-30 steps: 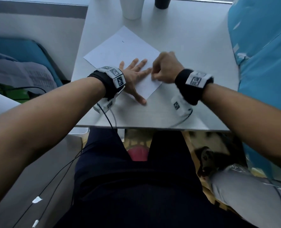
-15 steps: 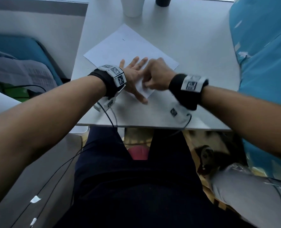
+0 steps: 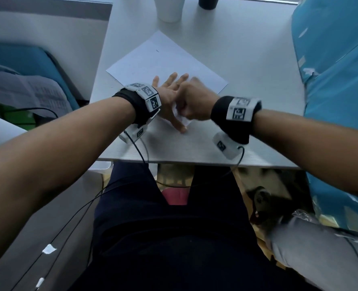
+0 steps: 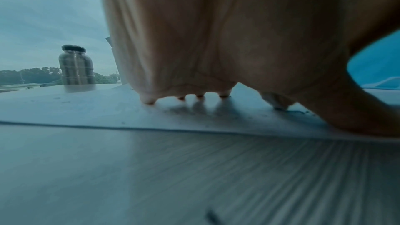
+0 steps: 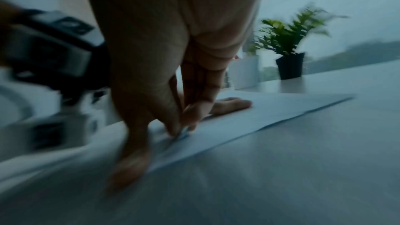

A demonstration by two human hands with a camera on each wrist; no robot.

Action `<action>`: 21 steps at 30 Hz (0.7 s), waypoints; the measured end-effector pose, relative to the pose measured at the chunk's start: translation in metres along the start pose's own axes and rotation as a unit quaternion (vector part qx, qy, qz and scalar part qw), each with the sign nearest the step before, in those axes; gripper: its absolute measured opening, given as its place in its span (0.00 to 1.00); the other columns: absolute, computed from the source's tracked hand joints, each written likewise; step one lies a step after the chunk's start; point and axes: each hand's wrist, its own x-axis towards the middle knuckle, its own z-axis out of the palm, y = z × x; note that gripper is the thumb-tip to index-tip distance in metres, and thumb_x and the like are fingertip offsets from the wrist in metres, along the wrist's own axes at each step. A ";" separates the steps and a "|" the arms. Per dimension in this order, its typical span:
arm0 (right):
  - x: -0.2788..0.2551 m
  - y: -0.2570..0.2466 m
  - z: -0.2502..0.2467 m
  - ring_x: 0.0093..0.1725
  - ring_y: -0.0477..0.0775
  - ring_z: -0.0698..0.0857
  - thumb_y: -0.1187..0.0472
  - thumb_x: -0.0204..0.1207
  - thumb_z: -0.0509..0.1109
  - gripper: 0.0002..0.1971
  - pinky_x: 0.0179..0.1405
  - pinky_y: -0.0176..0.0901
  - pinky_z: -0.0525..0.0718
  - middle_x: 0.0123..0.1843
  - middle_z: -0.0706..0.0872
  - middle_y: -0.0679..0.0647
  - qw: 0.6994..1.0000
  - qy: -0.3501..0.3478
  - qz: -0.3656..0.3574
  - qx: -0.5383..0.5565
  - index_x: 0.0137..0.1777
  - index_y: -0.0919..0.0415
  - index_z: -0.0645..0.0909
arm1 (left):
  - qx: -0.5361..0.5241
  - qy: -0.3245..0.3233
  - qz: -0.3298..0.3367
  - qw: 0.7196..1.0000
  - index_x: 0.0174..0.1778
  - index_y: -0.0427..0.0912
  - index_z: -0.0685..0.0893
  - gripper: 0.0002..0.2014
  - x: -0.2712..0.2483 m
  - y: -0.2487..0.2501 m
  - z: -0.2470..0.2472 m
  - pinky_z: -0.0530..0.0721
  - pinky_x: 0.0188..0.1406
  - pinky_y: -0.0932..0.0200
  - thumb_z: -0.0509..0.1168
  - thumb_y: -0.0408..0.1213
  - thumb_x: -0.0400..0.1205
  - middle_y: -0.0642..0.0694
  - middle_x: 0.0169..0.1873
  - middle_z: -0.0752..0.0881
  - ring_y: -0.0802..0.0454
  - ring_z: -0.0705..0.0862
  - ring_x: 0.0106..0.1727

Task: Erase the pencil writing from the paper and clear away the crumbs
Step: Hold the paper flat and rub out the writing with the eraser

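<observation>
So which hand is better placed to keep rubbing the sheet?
Right. The right hand already pinches a small eraser against the paper, while the left hand lies flat, fingers spread, pinning the sheet.

Head view: high, looking forward and down over both forearms onto table (image 3: 247, 59), wide field.
Left wrist view: at tabletop level under left hand (image 4: 216, 40), close, facing across paper (image 4: 108, 112) toward window.
Right wrist view: low behind right hand (image 5: 164, 57), close, blurred, facing potted plant (image 5: 288, 40).
Shared by all three: paper, table surface.
</observation>
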 end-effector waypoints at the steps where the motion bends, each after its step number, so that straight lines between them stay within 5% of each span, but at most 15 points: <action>1: 0.004 0.009 -0.006 0.35 0.55 0.78 0.69 0.66 0.71 0.06 0.41 0.46 0.83 0.31 0.83 0.56 0.999 0.032 0.025 0.008 0.31 0.60 0.86 | -0.006 0.000 0.004 1.000 0.86 0.60 0.40 0.71 -0.001 0.000 0.000 0.31 0.78 0.28 0.72 0.79 0.52 0.51 0.84 0.28 0.46 0.26 0.83; 3: 0.014 0.031 -0.014 0.35 0.57 0.81 0.67 0.67 0.71 0.05 0.39 0.43 0.82 0.32 0.85 0.59 0.992 0.093 0.078 0.035 0.32 0.63 0.88 | -0.018 -0.001 0.011 1.000 0.84 0.62 0.34 0.73 -0.003 -0.001 -0.001 0.31 0.78 0.27 0.72 0.79 0.51 0.52 0.83 0.27 0.47 0.25 0.83; 7: 0.001 0.010 0.005 0.28 0.52 0.78 0.68 0.63 0.72 0.07 0.31 0.38 0.77 0.24 0.80 0.52 0.996 0.055 0.024 0.064 0.25 0.60 0.83 | -0.003 -0.006 -0.004 1.000 0.85 0.61 0.37 0.74 0.000 0.000 0.000 0.31 0.78 0.28 0.69 0.82 0.47 0.53 0.83 0.27 0.47 0.25 0.82; 11: 0.010 0.030 -0.008 0.24 0.49 0.75 0.66 0.65 0.74 0.14 0.27 0.24 0.70 0.23 0.81 0.51 0.983 0.131 0.083 0.094 0.22 0.53 0.77 | -0.018 -0.007 0.005 1.000 0.84 0.59 0.31 0.75 -0.002 -0.003 -0.001 0.31 0.78 0.28 0.72 0.80 0.50 0.54 0.82 0.26 0.48 0.25 0.82; 14: 0.006 0.011 0.008 0.28 0.53 0.80 0.67 0.63 0.73 0.05 0.30 0.38 0.77 0.27 0.85 0.56 0.993 0.077 0.039 0.082 0.27 0.63 0.84 | -0.004 -0.007 -0.004 1.000 0.84 0.58 0.34 0.74 -0.001 0.000 0.000 0.32 0.79 0.28 0.71 0.80 0.51 0.53 0.83 0.27 0.47 0.25 0.82; 19: 0.014 0.050 -0.008 0.30 0.50 0.82 0.62 0.65 0.75 0.05 0.39 0.36 0.80 0.31 0.89 0.58 0.975 0.166 0.115 0.097 0.34 0.63 0.90 | -0.025 -0.006 0.013 1.000 0.83 0.58 0.30 0.76 -0.002 -0.005 -0.001 0.33 0.78 0.26 0.71 0.81 0.50 0.55 0.82 0.26 0.48 0.25 0.82; 21: 0.008 0.039 0.001 0.28 0.50 0.81 0.64 0.63 0.75 0.04 0.36 0.41 0.85 0.28 0.87 0.57 0.981 0.137 0.092 0.105 0.31 0.63 0.89 | -0.023 -0.008 0.013 1.000 0.82 0.60 0.27 0.76 -0.001 -0.005 -0.001 0.33 0.78 0.26 0.70 0.82 0.48 0.54 0.82 0.25 0.48 0.25 0.82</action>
